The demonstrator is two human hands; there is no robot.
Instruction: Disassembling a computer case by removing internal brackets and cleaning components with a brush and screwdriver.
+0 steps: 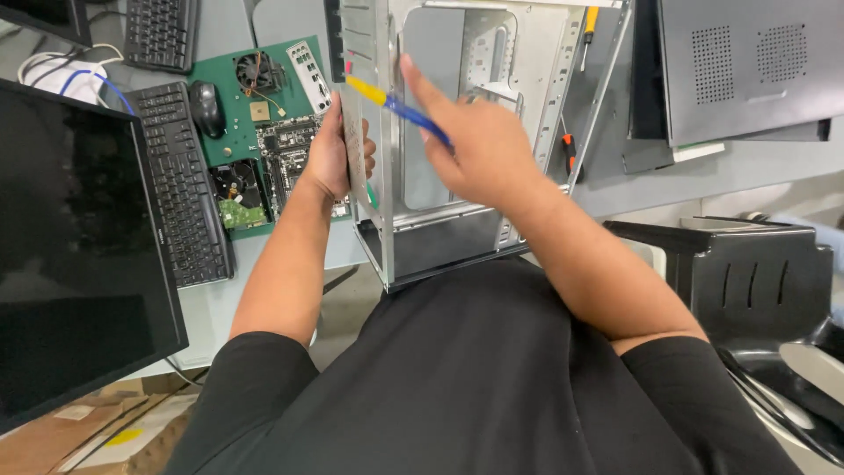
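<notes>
Bare metal computer case (440, 211) propped at the near edge of the surface (756, 163), open side up, interior empty: no board fitted. Left hand (338, 149) closed around the case's left front edge; right hand (479, 145) wrapped on a blue-and-yellow screwdriver (396, 105), tip at the upper left frame. Farther left, green mat (229, 114) with motherboard (290, 149), fan, drive — judged early stage, components not yet installed.

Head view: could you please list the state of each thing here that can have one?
Computer case: side open, bare inside, propped on the lap.
Left hand: gripping the case's edge.
Right hand: holding a blue and yellow screwdriver.
Monitor: dark.
Green mat: bearing loose boards.
</notes>
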